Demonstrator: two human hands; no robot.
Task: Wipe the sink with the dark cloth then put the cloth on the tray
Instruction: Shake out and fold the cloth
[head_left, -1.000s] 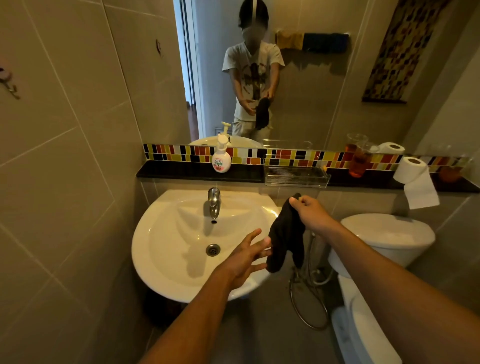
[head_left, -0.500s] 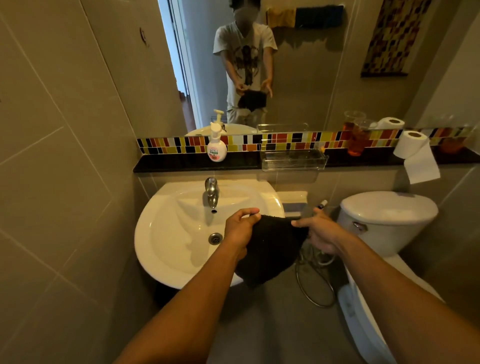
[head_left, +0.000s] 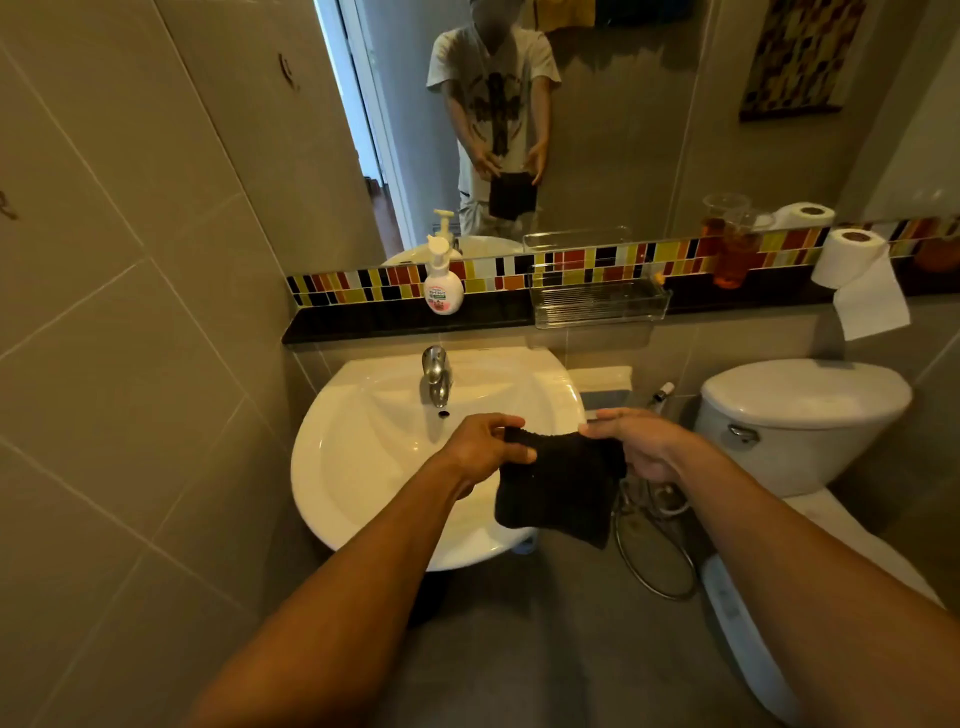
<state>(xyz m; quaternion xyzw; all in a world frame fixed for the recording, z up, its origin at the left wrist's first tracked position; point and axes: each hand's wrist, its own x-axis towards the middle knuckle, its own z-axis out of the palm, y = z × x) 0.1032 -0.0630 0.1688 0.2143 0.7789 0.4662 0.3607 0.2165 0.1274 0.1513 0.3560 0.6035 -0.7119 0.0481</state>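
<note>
Black knitted cloth (head_left: 558, 486) hung in the air over the right front rim of the white sink (head_left: 332, 415), touching neither the basin nor the rim as far as could be seen. A second before, the right hand (head_left: 636, 444) alone had pinched it in a bunched strip, and the left hand (head_left: 480, 449) was spread and reaching in. At inspection each hand pinched an upper corner between thumb and curled fingers, and the cloth was drawn out flat between them.

Assessment: the cloth had been opened out ready for use, but wiping had not begun. The bowl below the tap (head_left: 436, 374) showed no contact.

The clear plastic tray (head_left: 597, 306) stood on the dark ledge (head_left: 363, 322) behind the sink, right of the soap pump bottle (head_left: 442, 283) and well apart from the cloth. Both steps remained outstanding.
</note>
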